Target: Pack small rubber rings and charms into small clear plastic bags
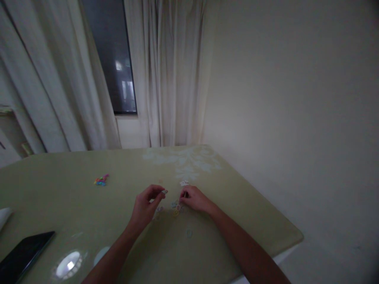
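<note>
My left hand (146, 205) is closed in a pinch on a small striped item (164, 191), too small to name, held above the table. To its right, my right hand (192, 198) has its fingertips pressed together over a small cluster of pale and yellow rings (177, 210); what they grip, if anything, is too small to make out. A few pale purple rings (159, 210) lie just beside the left fingers. White small pieces (184, 183) sit behind the right hand. Nearer the front, one pale green ring (188, 233) lies alone on the table.
The table (71, 201) has a greenish cover. Bright multicoloured pieces (101, 180) lie at the left back. A dark tablet-like device (25, 256) and a white object (4, 216) are at the left edge. Curtains and a wall stand behind and right.
</note>
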{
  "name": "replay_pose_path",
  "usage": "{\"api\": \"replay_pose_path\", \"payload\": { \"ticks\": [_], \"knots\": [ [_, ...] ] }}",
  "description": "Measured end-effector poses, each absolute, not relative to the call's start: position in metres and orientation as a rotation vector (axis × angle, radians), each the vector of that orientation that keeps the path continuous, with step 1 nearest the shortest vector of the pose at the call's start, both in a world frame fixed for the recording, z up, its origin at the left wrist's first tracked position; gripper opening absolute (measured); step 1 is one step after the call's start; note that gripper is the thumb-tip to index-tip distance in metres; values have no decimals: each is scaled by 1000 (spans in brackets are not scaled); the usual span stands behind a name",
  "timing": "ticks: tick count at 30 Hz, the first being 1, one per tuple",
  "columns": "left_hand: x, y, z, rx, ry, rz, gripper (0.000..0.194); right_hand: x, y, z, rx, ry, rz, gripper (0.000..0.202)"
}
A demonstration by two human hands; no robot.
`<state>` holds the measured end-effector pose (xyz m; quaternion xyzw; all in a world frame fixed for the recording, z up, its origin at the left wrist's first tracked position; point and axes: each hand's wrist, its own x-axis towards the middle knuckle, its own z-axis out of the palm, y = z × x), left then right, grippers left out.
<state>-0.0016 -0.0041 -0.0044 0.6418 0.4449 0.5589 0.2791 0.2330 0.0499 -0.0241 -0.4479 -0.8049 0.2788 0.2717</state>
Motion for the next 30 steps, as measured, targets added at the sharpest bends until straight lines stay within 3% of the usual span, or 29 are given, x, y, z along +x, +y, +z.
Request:
{"api": "replay_pose_path", "payload": {
  "ticks": [6,13,26,30],
  "knots": [
    [1,-5,-2,1710,1183,1499,20,222,48,-21,-1070,-2128,837,7],
    [0,-4,-2,1734,1198,1504,17,213,41,-24,-1208,-2348,527,4],
    [0,-2,-5,1726,1189,1524,16,201,42,-21,-1250,-2336,479,13],
    [0,-2,-6,1743,1198,1518,16,197,44,-22,-1311,-2352,470,7]
  ]
}}
